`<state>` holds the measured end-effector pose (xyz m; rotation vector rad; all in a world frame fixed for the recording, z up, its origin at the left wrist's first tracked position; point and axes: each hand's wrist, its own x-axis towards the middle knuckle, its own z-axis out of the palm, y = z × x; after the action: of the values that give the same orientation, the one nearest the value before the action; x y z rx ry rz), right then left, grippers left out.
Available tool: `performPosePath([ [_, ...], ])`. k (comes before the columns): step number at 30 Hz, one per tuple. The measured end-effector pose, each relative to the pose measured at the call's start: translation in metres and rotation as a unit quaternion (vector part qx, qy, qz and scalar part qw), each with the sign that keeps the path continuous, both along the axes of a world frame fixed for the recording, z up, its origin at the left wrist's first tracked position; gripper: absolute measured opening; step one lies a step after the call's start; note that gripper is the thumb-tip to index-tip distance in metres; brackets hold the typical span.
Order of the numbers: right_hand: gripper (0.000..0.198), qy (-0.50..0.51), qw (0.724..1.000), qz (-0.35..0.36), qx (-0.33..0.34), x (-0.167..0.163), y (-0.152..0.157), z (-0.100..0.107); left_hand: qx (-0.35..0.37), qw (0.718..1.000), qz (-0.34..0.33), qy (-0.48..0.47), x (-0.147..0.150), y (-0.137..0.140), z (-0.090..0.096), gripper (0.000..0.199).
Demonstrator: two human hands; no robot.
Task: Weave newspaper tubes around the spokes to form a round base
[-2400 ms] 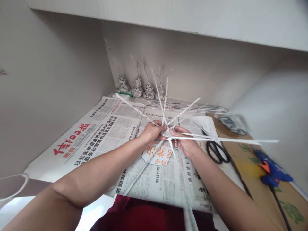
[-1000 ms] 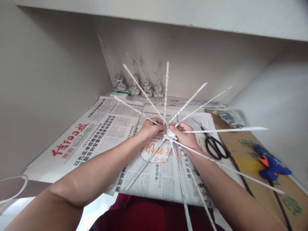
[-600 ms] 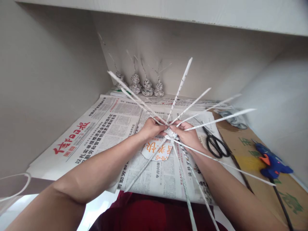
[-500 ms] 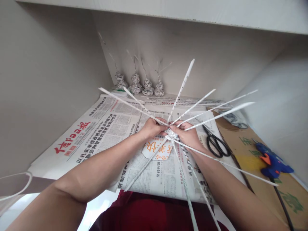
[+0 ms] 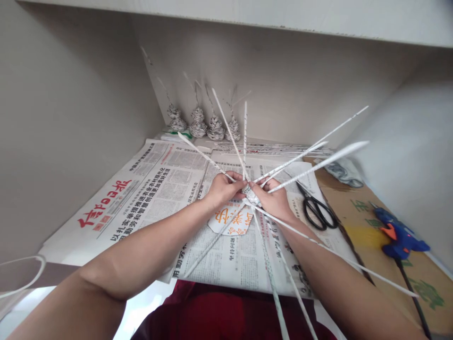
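Observation:
Between my hands is a small woven paper piece [image 5: 252,194], with several long rolled newspaper strips fanning out from it. My left hand [image 5: 228,187] pinches its left side, where strips cross near the fingertips. On the other side my right hand [image 5: 272,192] grips the weave, thumb on top and fingers behind. One thick paper strip [image 5: 318,166] sticks out past my right hand toward the back right. Another strip [image 5: 329,245] runs over my right forearm. Below the weave lies a white card with orange writing [image 5: 231,221]. The fingers hide part of the weave.
Newspaper [image 5: 152,189] covers the table. Black-handled scissors [image 5: 316,208] lie right of my right hand. A blue glue gun [image 5: 401,233] rests on cardboard [image 5: 364,212]. Several woven gourd shapes [image 5: 215,127] stand at the back wall, beside a bundle of paper strips [image 5: 283,150]. A shelf [image 5: 247,16] overhangs.
The strip that pointed far left now points up toward the back wall. The upright strip has tipped left, and the strips at the right have shifted. Both hands still hold the weave.

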<state>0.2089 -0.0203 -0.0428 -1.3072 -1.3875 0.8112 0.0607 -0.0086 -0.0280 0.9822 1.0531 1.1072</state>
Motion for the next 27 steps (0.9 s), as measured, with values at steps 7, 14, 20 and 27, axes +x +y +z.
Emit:
performPosePath([
  [7,0.025,-0.003,0.999,-0.037,-0.025,-0.0005,0.0026,-0.0008,0.038,0.999,0.022,0.018,0.0044,-0.0050,-0.0043,0.020],
  [14,0.025,0.019,0.999,-0.018,-0.034,-0.0018,0.0020,-0.0013,0.068,0.995,0.009,0.079,0.0017,-0.0065,-0.0003,0.024],
  [20,0.027,0.026,0.999,0.010,-0.042,-0.0033,-0.0013,-0.0020,0.051,0.994,0.023,0.096,0.0042,-0.0049,-0.0024,0.024],
  [27,0.028,0.030,0.999,0.005,-0.039,-0.0053,-0.0013,-0.0051,0.124,0.979,0.097,0.127,0.0059,-0.0060,-0.0082,0.022],
])
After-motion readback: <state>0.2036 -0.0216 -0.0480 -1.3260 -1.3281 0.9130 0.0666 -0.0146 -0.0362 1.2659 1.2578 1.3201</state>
